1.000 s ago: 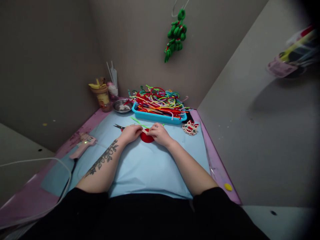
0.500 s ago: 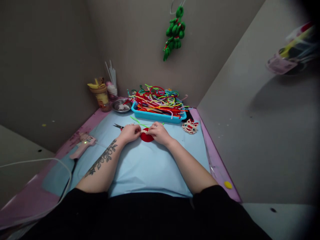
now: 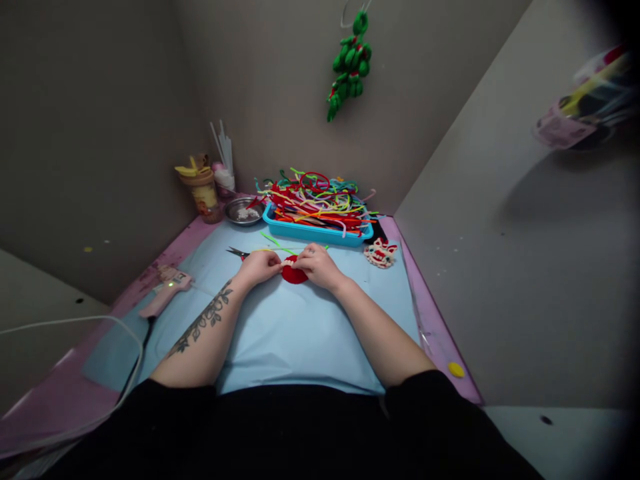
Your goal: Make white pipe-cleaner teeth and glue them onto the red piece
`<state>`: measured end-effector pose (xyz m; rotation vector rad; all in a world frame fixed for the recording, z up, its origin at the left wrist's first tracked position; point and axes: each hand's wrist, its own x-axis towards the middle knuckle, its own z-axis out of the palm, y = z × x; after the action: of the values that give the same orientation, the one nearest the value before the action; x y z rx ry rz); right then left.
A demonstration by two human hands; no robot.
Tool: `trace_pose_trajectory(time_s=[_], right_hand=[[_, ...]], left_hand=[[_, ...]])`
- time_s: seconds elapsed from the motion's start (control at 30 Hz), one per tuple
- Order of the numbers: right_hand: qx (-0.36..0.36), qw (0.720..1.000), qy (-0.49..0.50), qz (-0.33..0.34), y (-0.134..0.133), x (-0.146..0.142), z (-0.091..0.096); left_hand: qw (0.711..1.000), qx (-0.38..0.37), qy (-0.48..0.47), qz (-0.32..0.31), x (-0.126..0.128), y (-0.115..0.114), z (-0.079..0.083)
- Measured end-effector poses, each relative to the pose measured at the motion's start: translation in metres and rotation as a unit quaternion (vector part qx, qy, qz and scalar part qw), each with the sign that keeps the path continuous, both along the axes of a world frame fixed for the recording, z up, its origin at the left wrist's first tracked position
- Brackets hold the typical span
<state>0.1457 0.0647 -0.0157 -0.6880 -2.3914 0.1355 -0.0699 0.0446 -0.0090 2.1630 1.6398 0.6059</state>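
A red round fuzzy piece (image 3: 295, 276) lies on the blue table cover between my hands. Along its upper part runs a short cream-white bumpy strip (image 3: 289, 263) that looks like bent pipe cleaner. My left hand (image 3: 260, 266) pinches the strip's left end with closed fingertips. From the other side, my right hand (image 3: 321, 268) has its fingers closed at the strip's right end, hiding part of the red piece. Bright green pipe cleaners (image 3: 286, 251) lie just behind the hands. Scissors (image 3: 237, 253) rest beside my left hand, their handles partly covered by it.
Behind the hands stands a blue tray (image 3: 315, 232) heaped with coloured pipe cleaners. To its left are a metal dish (image 3: 245, 212) and a cup (image 3: 204, 193). A pink glue gun (image 3: 167, 293) with a cord lies left; a lion-like face ornament (image 3: 380, 253) lies right.
Almost nothing differs. My left fingertips have shifted very slightly at the strip's left end, while my right hand and the red piece stay in place.
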Motion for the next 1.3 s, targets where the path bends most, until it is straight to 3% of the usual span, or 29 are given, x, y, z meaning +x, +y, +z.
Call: trace_pose_trajectory(time_s=[0.5, 0.97, 1.3], right_hand=[[-0.001, 1.0, 0.007, 0.001, 0.002, 0.0, -0.002], [-0.004, 1.0, 0.005, -0.003, 0.002, 0.001, -0.003], [-0.014, 1.0, -0.022, -0.005, 0.003, 0.0, -0.001]], left_hand=[[0.999, -0.016, -0.033, 0.017, 0.002, 0.001, -0.006], [0.994, -0.032, -0.101, -0.035, -0.003, 0.001, -0.014], [0.996, -0.027, -0.084, -0.001, 0.0, 0.001, -0.014]])
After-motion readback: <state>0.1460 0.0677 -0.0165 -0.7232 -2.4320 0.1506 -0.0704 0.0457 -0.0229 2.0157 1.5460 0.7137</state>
